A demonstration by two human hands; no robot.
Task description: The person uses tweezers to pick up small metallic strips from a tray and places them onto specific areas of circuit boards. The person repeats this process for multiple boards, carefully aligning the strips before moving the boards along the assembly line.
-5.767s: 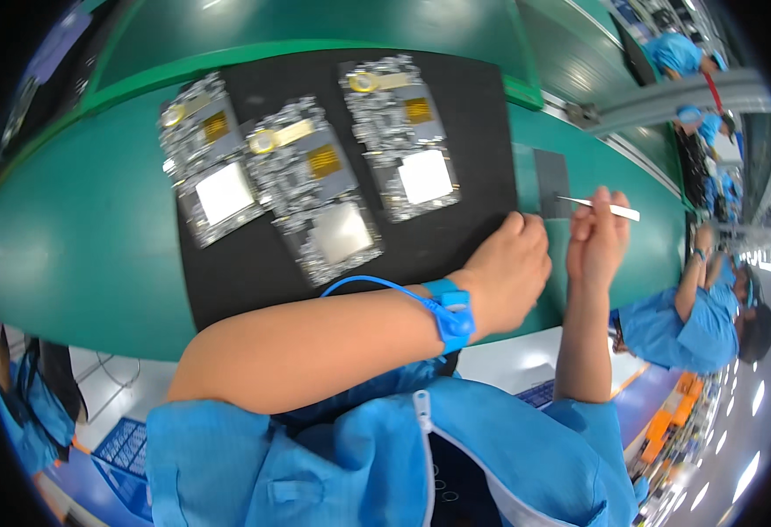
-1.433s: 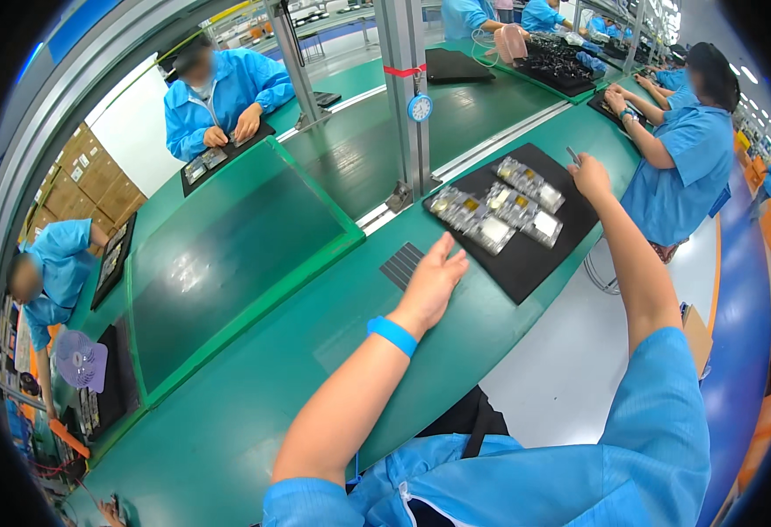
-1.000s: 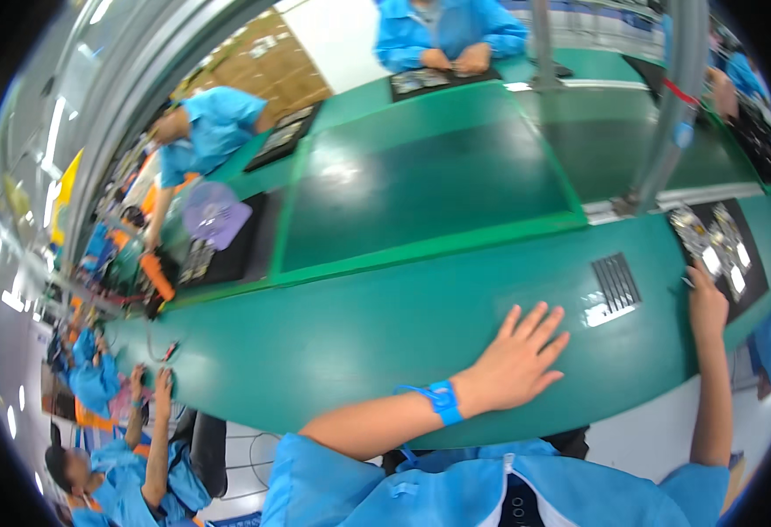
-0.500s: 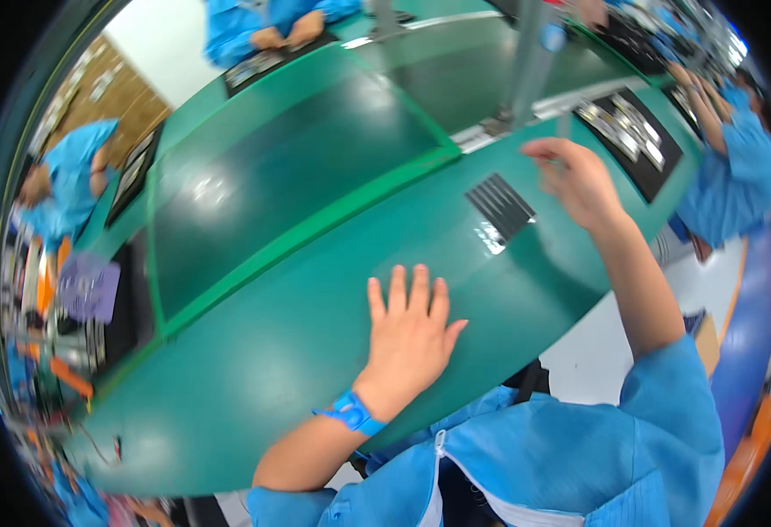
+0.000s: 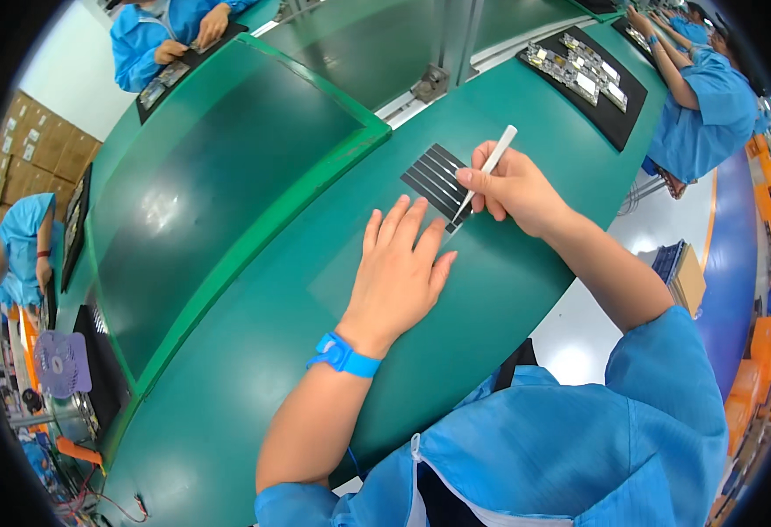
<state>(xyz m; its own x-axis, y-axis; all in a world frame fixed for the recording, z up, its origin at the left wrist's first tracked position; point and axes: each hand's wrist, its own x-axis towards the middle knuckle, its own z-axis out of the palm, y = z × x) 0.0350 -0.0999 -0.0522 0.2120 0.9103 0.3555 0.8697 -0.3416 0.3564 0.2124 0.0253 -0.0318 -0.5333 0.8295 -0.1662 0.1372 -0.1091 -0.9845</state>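
My right hand (image 5: 510,189) pinches a pair of white-handled tweezers (image 5: 497,151). Their dark tip points down at the near edge of a sheet of black strips (image 5: 434,178), divided by thin pale lines. At that edge, close to the tip, is a small dark piece (image 5: 452,227). Flat on the green tabletop lies my left hand (image 5: 394,281), fingers stretched out and fingertips by the sheet's near left corner. A blue wrist strap (image 5: 342,354) circles my left wrist. What looks like a faint clear film (image 5: 333,279) shows beside that hand.
A green-edged dark panel (image 5: 201,184) spans the left side. Metal posts (image 5: 450,44) rise behind the sheet. Far right, a black mat (image 5: 618,127) carries several circuit boards (image 5: 583,75). People in blue work across the table (image 5: 170,35) and at the right (image 5: 706,97).
My right hand has come down and left to the strip sheet, tweezers lowered to its near edge. My left hand is closer to the sheet. The whole view has shifted.
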